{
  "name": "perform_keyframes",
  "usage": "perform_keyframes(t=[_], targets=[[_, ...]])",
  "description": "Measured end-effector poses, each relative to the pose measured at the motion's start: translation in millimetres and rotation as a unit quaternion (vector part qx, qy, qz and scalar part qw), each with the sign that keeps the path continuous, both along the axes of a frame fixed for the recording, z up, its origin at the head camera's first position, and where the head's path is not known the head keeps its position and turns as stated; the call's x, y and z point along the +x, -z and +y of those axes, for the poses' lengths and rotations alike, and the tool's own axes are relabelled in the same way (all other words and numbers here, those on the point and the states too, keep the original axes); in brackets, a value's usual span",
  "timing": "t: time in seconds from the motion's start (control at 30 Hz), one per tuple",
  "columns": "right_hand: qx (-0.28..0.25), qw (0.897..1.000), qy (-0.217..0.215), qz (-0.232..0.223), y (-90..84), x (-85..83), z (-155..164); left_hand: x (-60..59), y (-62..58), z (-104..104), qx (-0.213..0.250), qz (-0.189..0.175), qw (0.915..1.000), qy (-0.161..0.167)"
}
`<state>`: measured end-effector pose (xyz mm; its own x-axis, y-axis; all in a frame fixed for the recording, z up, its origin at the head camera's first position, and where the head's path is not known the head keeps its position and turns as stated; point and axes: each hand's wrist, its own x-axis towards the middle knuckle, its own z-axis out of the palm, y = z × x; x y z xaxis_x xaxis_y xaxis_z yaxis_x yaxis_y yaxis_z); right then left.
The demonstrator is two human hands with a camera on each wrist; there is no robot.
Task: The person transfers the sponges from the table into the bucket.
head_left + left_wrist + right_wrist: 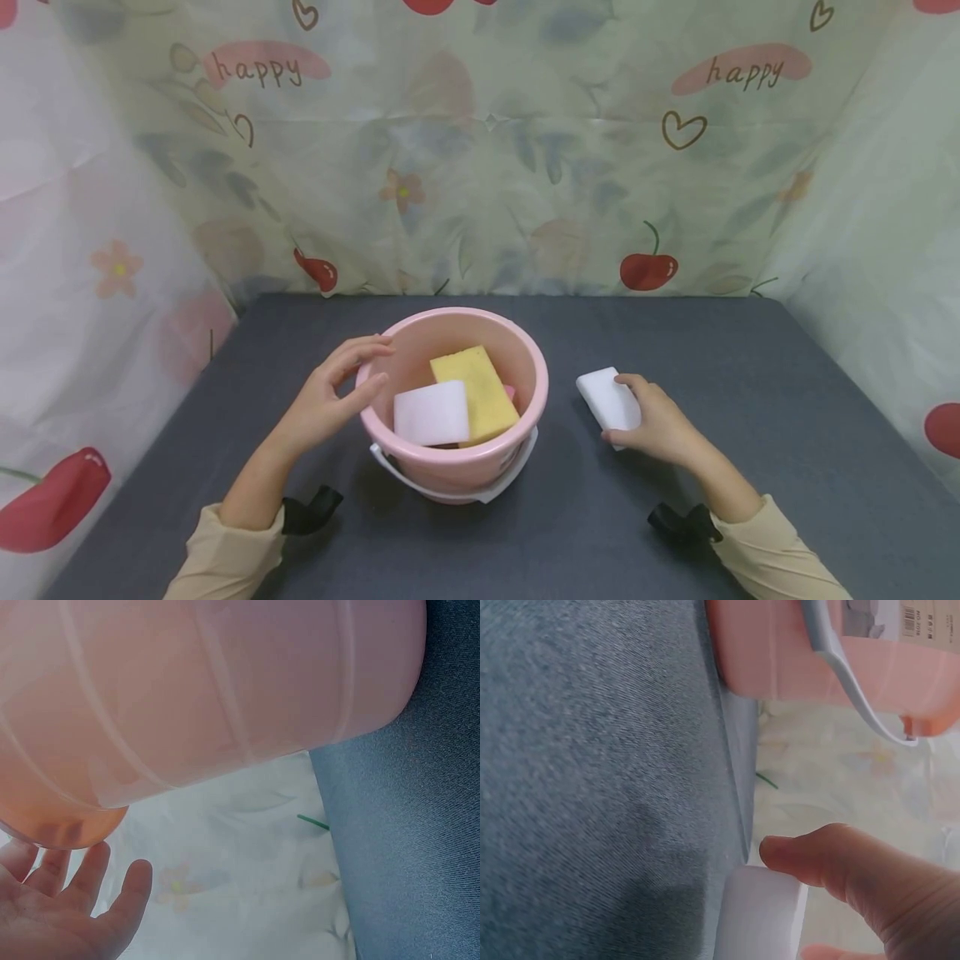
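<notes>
A pink bucket (453, 483) stands upright with its pale handle (480, 492) hanging down in front. Inside it lie a white sponge (431, 414), a yellow sponge (480, 396) and a bit of something pink (510, 392), mostly hidden. At the bucket's left rim is my left hand (330, 396), its fingers spread and loosely bent; the left wrist view shows its fingertips (94, 859) by the rim. To the right of the bucket, my right hand (660, 425) holds another white sponge (606, 396) between thumb and fingers. In the right wrist view the thumb (817, 855) lies at the sponge's edge.
A dark cloth-covered table (555, 533) bears the bucket. Behind it hangs a printed curtain (487, 192), with white curtain sides to the left and right. Black straps (311, 510) show at both wrists, by the beige sleeves (232, 554).
</notes>
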<state>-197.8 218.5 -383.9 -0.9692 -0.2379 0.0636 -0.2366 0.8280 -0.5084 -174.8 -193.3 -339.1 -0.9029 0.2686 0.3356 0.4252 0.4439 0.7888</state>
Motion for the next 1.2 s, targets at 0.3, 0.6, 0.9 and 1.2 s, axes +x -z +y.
perform_keyframes(t=[0.3, 0.6, 0.9, 1.2], targets=[[-0.003, 1.000, 0.004, 0.024, -6.0, -0.1, 1.4, 0.0, 0.0, 0.1, -0.003, 0.002, 1.0000, -0.002], [-0.007, 0.999, 0.001, 0.037, -17.7, -0.1, 1.5, -0.1, 0.4, -0.1, -0.006, 0.002, 1.0000, -0.002], [-0.016, 0.999, 0.002, 0.052, -32.2, 0.5, -1.1, 0.1, 0.5, 0.3, -0.003, 0.001, 1.0000, -0.001], [-0.030, 0.997, 0.006, 0.065, -45.7, 0.2, -2.7, 0.0, 0.3, 0.1, 0.004, 0.006, 1.0000, 0.003]])
